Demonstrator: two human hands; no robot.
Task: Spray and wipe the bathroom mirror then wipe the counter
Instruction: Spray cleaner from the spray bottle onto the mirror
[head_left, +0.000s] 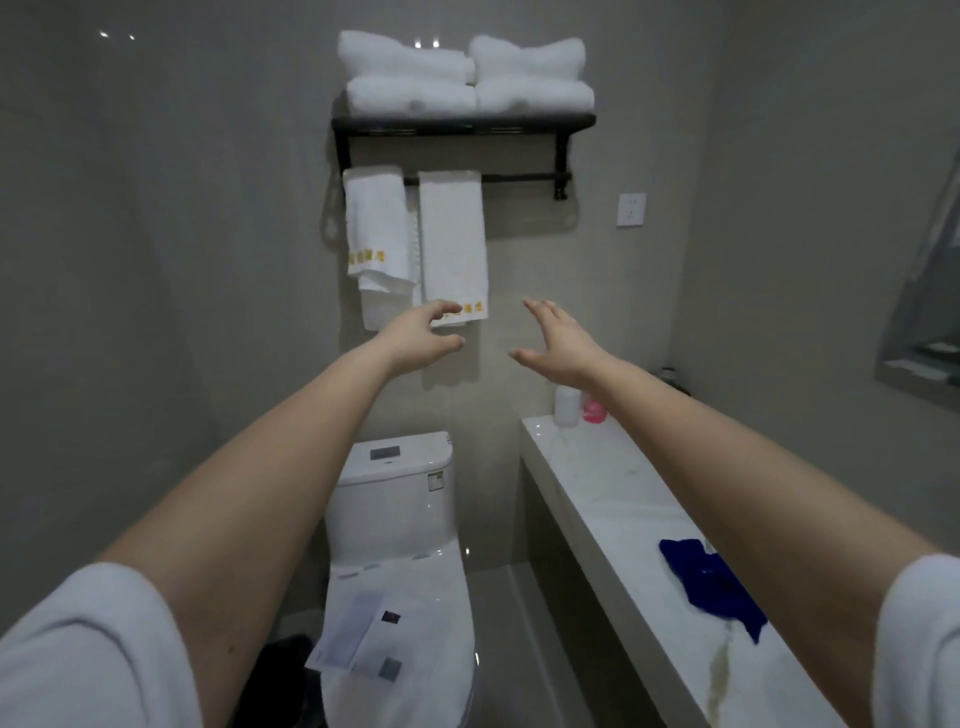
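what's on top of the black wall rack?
Folded white towels, two stacks side by side, cover the black rack. Shelf surface under them and anything behind is hidden.

A: Bathroom, plainly. White toilet (400, 545) set against a grey tiled wall (156, 260).
B: More proof?
A: Black rack (462, 124) overhead, piled with folded white towels (467, 73); two hanging towels (452, 244) on the bar beneath, stitched in yellow.
B: And to the right?
A: Long marble table (613, 499) with bottles (567, 405) at the far end, a wall socket (631, 209) above, and the edge of a mirror (930, 312) on the wall over it.
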